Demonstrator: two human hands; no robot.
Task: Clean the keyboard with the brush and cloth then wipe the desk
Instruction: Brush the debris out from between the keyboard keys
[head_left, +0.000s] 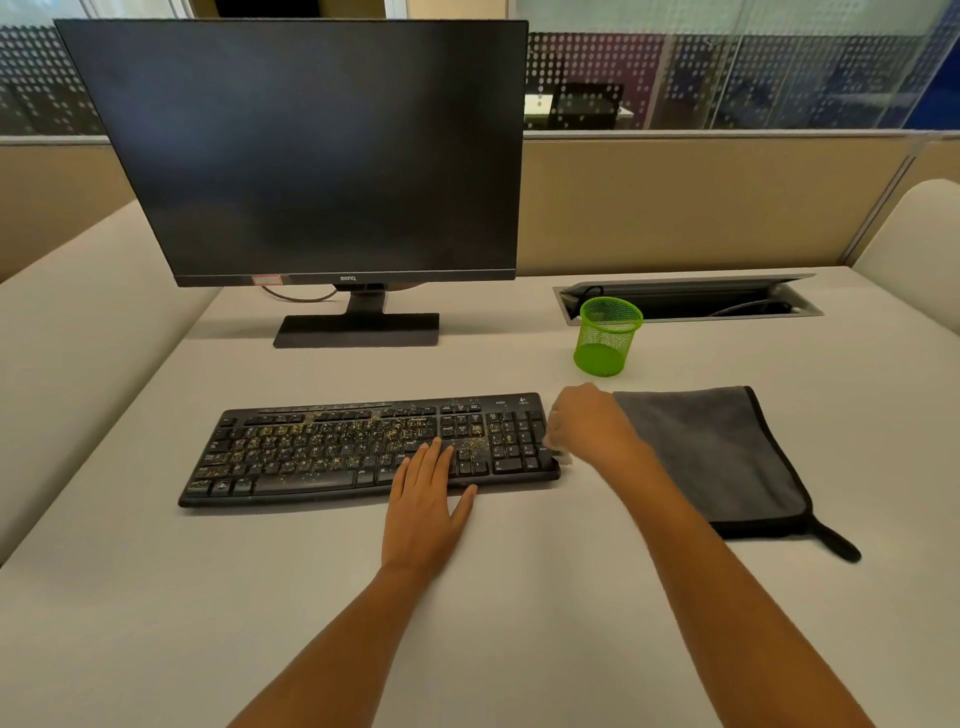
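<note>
A black keyboard (332, 447) lies on the pale desk (519, 597), its keys speckled with yellowish crumbs. My left hand (426, 499) rests flat on the keyboard's front edge, fingers straight over the keys. At the keyboard's right end my right hand (587, 421) grips a small brush (563, 458); only a pale tip shows below the fingers. A folded grey cloth (727, 457) with a black hem lies just to the right of that hand.
A dark monitor (311, 150) on its stand rises behind the keyboard. A green mesh cup (607, 335) stands behind the right hand. A cable hatch (685, 299) is open at the back right. Beige partitions bound the desk.
</note>
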